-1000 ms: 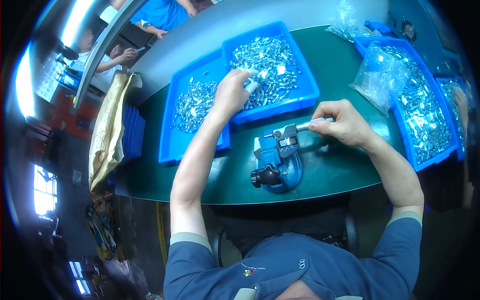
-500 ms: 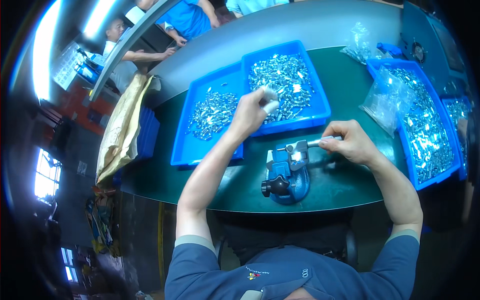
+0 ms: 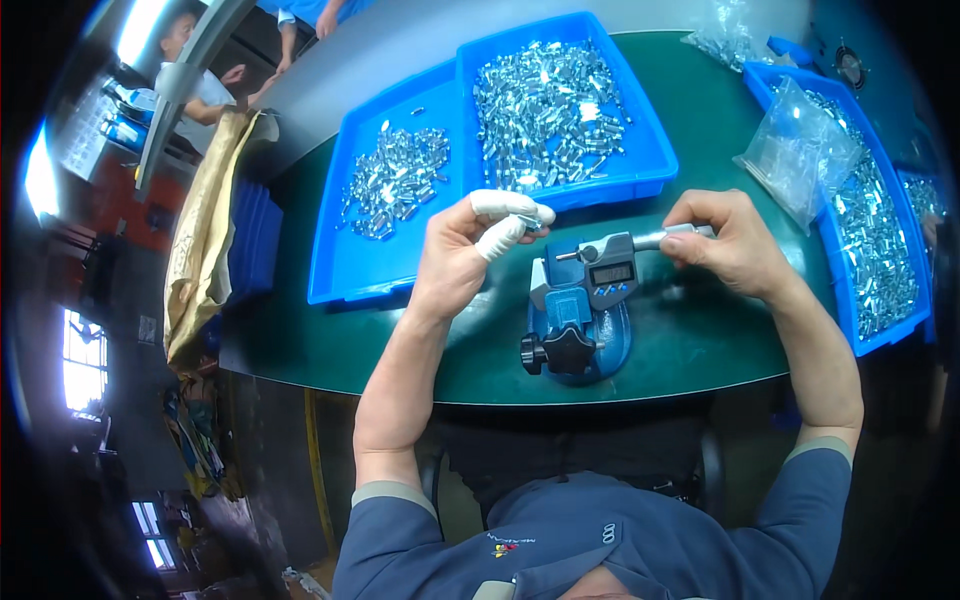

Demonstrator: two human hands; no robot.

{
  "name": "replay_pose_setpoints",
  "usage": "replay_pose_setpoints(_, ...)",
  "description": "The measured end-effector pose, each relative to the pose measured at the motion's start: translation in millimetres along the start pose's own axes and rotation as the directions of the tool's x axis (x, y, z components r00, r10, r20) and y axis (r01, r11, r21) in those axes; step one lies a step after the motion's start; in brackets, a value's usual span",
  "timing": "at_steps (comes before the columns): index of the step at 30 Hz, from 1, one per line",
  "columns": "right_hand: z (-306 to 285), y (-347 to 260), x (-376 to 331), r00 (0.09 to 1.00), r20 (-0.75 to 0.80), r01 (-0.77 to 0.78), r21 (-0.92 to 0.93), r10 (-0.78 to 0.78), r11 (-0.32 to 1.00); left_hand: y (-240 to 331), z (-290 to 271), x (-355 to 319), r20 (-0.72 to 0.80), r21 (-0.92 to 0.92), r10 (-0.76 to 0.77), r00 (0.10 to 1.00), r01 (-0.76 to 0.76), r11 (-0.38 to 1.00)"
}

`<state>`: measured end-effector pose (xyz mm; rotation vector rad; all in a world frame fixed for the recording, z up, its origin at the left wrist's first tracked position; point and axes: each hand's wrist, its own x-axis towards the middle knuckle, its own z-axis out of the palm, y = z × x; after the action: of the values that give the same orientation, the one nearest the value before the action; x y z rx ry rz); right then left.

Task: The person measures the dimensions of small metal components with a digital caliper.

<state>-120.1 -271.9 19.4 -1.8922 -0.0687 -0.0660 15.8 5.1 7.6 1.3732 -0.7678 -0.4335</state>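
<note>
Two left fingers [image 3: 503,205] pinch a metal piece [image 3: 532,223]; right fingers [image 3: 690,248] grip a micrometer [image 3: 607,250] showing digits [image 3: 611,274].

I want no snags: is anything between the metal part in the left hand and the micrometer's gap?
Nothing visible: the left hand pinches the small metal part near the micrometer, with no object between. The fuller blue tray lies beyond, off that line.

The counter [image 3: 700,350] has a glossy dark green top. At six o'clock on it sits a blue micrometer stand [image 3: 615,345]; at ten, a blue tray [image 3: 400,268]; at twelve, a second tray [image 3: 640,178], overlapping the first one's edge; at three, a third tray [image 3: 838,280], a clear bag [image 3: 785,155] resting against it.
</note>
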Motion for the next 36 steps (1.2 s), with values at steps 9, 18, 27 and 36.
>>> replay_pose_setpoints(9,1.7,2.4,-2.6,1.0,0.006,0.012,0.0,-0.012,1.0,4.4,6.3,-8.3,0.087,0.072,-0.07,0.994,0.064,0.995)
replay_pose_setpoints(18,1.8,2.9,-2.2,1.0,0.011,-0.002,-0.004,0.003,1.0,5.8,8.9,-7.1,0.109,0.152,-0.077,0.991,0.059,0.987)
replay_pose_setpoints(27,1.7,3.0,-2.2,1.0,0.021,-0.005,-0.019,0.005,1.0,10.5,11.9,-7.5,0.114,0.162,-0.127,0.985,0.108,0.981)
replay_pose_setpoints(36,1.3,6.3,-1.5,0.999,0.019,0.035,-0.046,-0.035,0.998,11.3,12.0,-8.4,0.129,0.241,-0.118,0.985,0.085,0.967)
